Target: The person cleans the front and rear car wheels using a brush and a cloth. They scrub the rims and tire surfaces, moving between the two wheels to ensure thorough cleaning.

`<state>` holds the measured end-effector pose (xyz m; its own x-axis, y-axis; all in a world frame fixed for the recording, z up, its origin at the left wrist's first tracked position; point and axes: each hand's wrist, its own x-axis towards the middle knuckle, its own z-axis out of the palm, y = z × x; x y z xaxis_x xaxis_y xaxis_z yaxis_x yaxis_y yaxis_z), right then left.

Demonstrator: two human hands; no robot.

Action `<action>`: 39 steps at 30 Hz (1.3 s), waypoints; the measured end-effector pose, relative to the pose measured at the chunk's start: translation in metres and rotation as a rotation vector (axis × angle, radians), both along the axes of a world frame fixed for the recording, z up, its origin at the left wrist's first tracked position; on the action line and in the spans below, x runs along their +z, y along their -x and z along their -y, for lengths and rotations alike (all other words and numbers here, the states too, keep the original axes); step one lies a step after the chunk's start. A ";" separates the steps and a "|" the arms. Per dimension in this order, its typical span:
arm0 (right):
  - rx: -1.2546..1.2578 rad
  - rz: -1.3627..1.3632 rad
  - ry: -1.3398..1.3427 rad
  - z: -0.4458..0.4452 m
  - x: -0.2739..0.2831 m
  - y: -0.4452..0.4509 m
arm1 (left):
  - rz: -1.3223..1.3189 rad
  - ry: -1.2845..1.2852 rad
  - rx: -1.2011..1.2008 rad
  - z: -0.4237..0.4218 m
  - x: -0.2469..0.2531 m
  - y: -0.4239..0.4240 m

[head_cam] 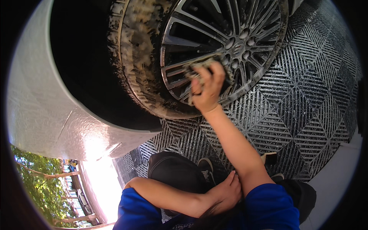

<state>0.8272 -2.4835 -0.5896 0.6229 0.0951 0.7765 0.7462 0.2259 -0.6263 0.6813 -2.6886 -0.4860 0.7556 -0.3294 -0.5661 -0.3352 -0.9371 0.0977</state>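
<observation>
My right hand (208, 86) reaches up to the car wheel and grips a dark, beige-edged scrubbing pad or cloth (188, 69), which is blurred. The pad is against the lower spokes of the alloy wheel rim (198, 37), beside the hub and its lug nuts. Brown and pale foam or dirt coats the tyre (141, 66). My left hand (225, 191) lies across my lap against my right upper arm, with nothing seen in it.
The pale, wet car body panel (43, 95) curves around the dark wheel arch (83, 66). Underneath lies wet, slatted floor tiling (293, 83). A small brush-like object (270, 158) lies near my foot. Trees (43, 184) and parked cars (83, 198) stand outside at lower left.
</observation>
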 end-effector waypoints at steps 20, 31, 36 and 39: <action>0.199 -0.115 0.053 0.016 0.052 0.065 | 0.012 -0.018 -0.020 0.008 -0.010 0.015; 0.168 -0.025 0.044 0.020 0.040 0.051 | 0.017 -0.015 -0.029 0.008 -0.004 0.012; 0.095 -0.071 0.056 0.025 0.029 0.054 | 0.029 -0.010 -0.048 0.003 -0.005 0.011; 0.183 -0.072 0.109 0.023 0.026 0.071 | 0.041 -0.027 -0.038 0.004 -0.004 0.012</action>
